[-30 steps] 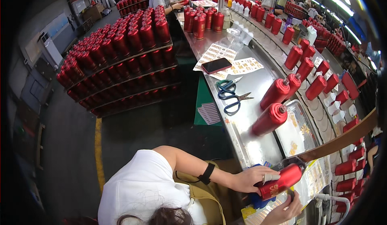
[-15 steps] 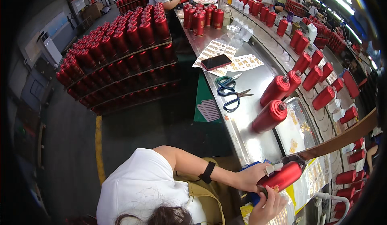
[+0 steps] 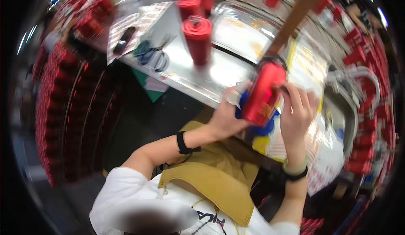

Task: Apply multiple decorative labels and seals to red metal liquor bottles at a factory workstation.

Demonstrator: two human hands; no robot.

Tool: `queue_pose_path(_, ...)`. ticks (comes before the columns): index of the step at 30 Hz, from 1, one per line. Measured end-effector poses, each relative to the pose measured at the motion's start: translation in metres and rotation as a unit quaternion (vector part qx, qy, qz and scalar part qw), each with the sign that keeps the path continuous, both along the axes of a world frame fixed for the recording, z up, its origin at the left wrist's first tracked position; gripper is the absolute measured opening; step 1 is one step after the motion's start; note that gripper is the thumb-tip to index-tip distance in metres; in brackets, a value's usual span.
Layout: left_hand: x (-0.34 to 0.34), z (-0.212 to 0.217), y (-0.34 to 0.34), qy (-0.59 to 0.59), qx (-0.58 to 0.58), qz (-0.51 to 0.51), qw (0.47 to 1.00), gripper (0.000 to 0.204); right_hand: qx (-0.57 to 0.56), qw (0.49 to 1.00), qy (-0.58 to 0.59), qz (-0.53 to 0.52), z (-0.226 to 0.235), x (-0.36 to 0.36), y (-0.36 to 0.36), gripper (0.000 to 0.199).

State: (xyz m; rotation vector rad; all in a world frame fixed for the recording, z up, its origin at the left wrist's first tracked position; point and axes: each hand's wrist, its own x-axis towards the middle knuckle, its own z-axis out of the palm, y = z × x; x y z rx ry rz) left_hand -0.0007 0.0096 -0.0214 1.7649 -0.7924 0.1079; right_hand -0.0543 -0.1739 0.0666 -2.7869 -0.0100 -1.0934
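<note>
A shiny red bottle [image 3: 263,96] lies tilted between my hands, its neck end at a dark holder [image 3: 273,60] by a brown bar. A small gold decoration shows near its lower end. My left hand [image 3: 228,117], with pale covers on some fingers, is closed round the bottle's left side. On the other side my right hand [image 3: 298,108] has bent fingers, thumb and forefinger close together against the bottle. Blur hides anything small in that pinch. Blue material [image 3: 265,127] shows under the bottle. Sheets in clear plastic [image 3: 322,148] lie beside my right hand.
Red bottles [image 3: 197,41] stand on the metal bench to the left. Beyond them lie scissors [image 3: 159,60], a phone [image 3: 125,40] and printed sheets [image 3: 147,18]. A tray [image 3: 240,34] is ahead, a sink with a pale pipe [image 3: 358,72] at right. Stacked bottles [image 3: 57,121] fill the far left.
My view has swung round, so bench and bottles sit further left and higher. The bottle now stands more upright in the picture. My right hand has moved up along its right side.
</note>
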Motion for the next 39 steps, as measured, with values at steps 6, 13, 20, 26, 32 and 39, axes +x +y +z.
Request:
queue_pose_path(6, 0.007, -0.011, -0.011, 0.010, -0.052, -0.066, 0.996, 0.101, 0.084, 0.986, 0.039, 0.136, -0.020, -0.033, 0.027, 0.026)
queue_pose_path(13, 0.007, -0.018, -0.001, 0.042, 0.007, -0.086, 0.995, 0.101, 0.027, 0.993, -0.037, 0.112, -0.038, -0.029, -0.004, 0.021)
queue_pose_path(20, 0.005, 0.001, -0.016, -0.083, 0.044, -0.032, 0.995, 0.112, 0.037, 0.997, -0.065, -0.017, -0.024, -0.019, -0.028, 0.022)
queue_pose_path(26, 0.011, -0.002, -0.006, 0.012, 0.015, -0.116, 0.993, 0.111, 0.117, 0.975, 0.039, 0.183, -0.030, -0.051, 0.026, 0.023)
queue_pose_path(32, 0.011, -0.011, -0.008, 0.045, 0.089, -0.088, 0.991, 0.109, 0.073, 0.995, -0.040, 0.048, -0.048, -0.033, -0.024, 0.019)
queue_pose_path(39, 0.015, -0.016, -0.006, 0.046, 0.097, -0.108, 0.988, 0.116, 0.125, 0.987, -0.029, 0.094, -0.035, -0.017, -0.012, 0.031)
